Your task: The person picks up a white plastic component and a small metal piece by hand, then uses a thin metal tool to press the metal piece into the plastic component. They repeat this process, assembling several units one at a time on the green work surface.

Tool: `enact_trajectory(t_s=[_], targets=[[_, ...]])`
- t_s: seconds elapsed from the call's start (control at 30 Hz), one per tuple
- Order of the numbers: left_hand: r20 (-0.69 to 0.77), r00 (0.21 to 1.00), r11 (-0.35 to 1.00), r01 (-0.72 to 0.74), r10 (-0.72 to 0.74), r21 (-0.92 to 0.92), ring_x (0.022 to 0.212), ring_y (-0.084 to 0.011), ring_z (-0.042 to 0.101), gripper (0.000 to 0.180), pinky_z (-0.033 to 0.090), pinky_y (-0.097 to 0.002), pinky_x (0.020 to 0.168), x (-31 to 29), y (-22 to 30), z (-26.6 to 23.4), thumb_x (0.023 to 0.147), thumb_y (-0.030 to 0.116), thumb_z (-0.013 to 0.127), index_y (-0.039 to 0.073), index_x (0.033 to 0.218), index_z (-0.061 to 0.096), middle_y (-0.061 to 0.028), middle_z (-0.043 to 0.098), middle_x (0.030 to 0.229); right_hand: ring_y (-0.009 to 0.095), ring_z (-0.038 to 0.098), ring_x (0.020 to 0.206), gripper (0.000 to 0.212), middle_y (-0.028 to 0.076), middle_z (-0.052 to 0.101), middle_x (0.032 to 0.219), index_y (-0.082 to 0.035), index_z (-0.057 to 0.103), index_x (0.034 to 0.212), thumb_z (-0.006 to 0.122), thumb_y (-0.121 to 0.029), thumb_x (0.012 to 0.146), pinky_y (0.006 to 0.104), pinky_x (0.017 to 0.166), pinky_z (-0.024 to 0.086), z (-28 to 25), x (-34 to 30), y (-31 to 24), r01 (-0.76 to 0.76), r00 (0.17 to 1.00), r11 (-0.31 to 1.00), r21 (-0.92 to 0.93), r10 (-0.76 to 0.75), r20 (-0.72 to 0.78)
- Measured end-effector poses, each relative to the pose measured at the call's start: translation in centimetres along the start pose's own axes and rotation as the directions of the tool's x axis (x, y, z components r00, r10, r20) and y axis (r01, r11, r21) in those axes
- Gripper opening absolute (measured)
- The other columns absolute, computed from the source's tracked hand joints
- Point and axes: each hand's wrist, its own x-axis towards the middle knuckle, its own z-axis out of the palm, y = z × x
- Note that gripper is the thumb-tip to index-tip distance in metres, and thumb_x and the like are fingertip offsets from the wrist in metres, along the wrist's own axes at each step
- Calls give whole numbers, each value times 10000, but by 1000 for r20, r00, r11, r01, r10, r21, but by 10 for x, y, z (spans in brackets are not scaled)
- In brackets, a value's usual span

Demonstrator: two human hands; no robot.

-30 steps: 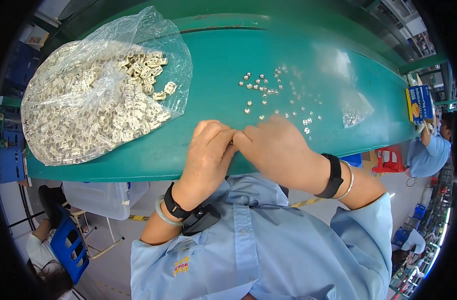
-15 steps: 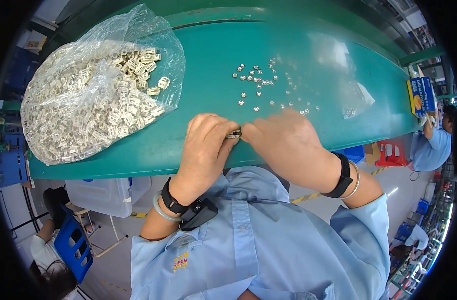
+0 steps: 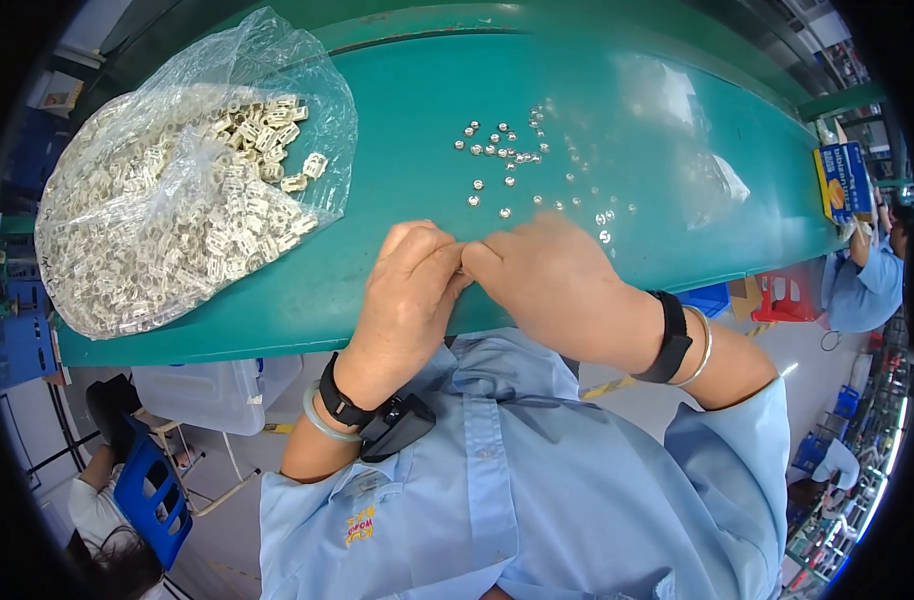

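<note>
Over the front of the green table, my left hand [image 3: 409, 290] and my right hand [image 3: 545, 278] meet at their fingertips. The left thumb and forefinger are pinched together on a small cream plastic part, which my fingers now hide. My right hand is closed, its thumb and forefinger pressed against the left fingertips. Whatever it grips is too hidden to name. Beyond the hands lie several small shiny metal pieces [image 3: 510, 155], scattered on the table. To the left, a large clear plastic bag [image 3: 317, 110] holds a heap of cream plastic parts [image 3: 242, 215].
The green table [image 3: 407, 130] has a raised back ledge. A clear plastic scrap [image 3: 729, 180] lies to the right, with a blue and yellow box [image 3: 843, 185] at the far end. Below the near edge stands a clear plastic bin [image 3: 202, 393]. Other people sit at both sides.
My right hand has shifted slightly left and closed over the left fingertips. The cream part that showed between my fingers is now covered. The whole view has turned a little.
</note>
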Motion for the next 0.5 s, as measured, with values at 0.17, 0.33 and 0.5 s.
enact_trajectory(t_s=[0.17,0.33,0.5], targets=[[9,1000,1000,7,-7,22,861,-311,558,272,490,-378,761,0,1,0,661,-41,732,9,907,628,-100,574,863,260,612,628,97,76,577,666,-73,519,792,608,-103,817,364,573,445,21,-7,6,-80,986,986,149,100,-134],[14,992,991,127,-127,33,858,-275,586,236,500,-341,768,-4,6,-8,723,-31,712,18,944,644,-92,606,897,302,615,655,128,96,614,740,-53,565,821,628,-156,861,394,566,458,24,-10,4,-198,955,927,319,255,-149],[30,935,880,344,-354,-328,892,-225,628,204,517,-307,785,-15,11,-13,815,-31,664,7,1014,646,-98,629,999,310,620,682,101,105,630,790,-32,619,871,669,-108,827,382,581,476,-3,-24,-4,-97,894,936,338,231,-383]])
